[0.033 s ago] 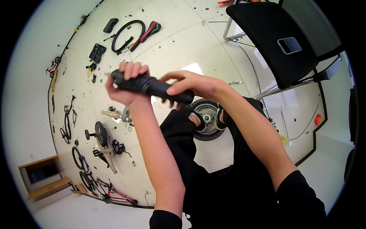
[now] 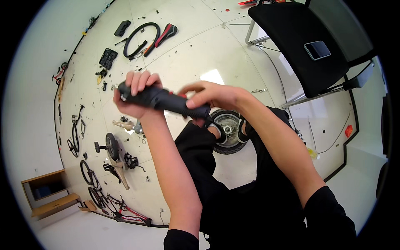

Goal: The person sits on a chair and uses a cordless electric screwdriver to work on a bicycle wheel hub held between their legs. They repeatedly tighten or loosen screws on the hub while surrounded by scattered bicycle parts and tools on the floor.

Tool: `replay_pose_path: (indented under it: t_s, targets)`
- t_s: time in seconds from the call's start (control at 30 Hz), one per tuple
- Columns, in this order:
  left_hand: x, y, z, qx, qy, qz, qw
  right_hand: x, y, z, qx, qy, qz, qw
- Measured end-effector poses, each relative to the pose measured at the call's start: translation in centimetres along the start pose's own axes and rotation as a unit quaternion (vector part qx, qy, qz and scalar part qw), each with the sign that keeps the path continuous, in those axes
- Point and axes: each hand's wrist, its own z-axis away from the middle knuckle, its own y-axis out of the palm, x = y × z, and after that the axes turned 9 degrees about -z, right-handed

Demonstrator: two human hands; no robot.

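A thick black cordless power tool [image 2: 166,101] with red parts is held up in front of me, tilted down to the right. A small metal piece shows at its left end. My left hand [image 2: 139,89] wraps that left end, fingers over the top. My right hand [image 2: 208,96] grips the right end, thumb on top; most of its fingers are hidden behind the tool. Below, a small wheel with a black tyre [image 2: 230,148] lies on the floor between my feet.
A black chair [image 2: 298,39] with a phone [image 2: 317,50] on its seat stands at the right. Across the left floor lie a saddle [image 2: 167,34], a black tool case [image 2: 108,58], a scooter-like wheel [image 2: 111,146], a red bike frame [image 2: 129,216] and several small parts.
The tool has turned a little in my hands, so red parts now show on it. Its right end sits slightly lower. Both hands keep their hold.
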Motion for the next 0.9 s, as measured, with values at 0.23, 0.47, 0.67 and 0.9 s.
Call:
replay_pose_path:
  t_s: [0.23,0.47,0.67,0.9]
  targets:
    - [0.7,1.5,0.4,-0.309,0.024,-0.249,0.918,-0.9,1.3,-0.7,-0.034,0.017,0.149,0.988]
    - [1.9,0.9,-0.5,-0.305,-0.038,-0.244,0.920,0.0,-0.7,-1.0,-0.181,-0.022,0.243,0.953]
    - [1.5,0.6,-1.4,-0.266,-0.082,-0.261,0.924,-0.9,-2.1,-2.2,-0.185,-0.040,0.206,0.960]
    - [0.9,0.3,0.1,-0.114,-0.135,-0.462,0.869,-1.0,-0.9,-2.3,-0.166,-0.053,0.035,0.984]
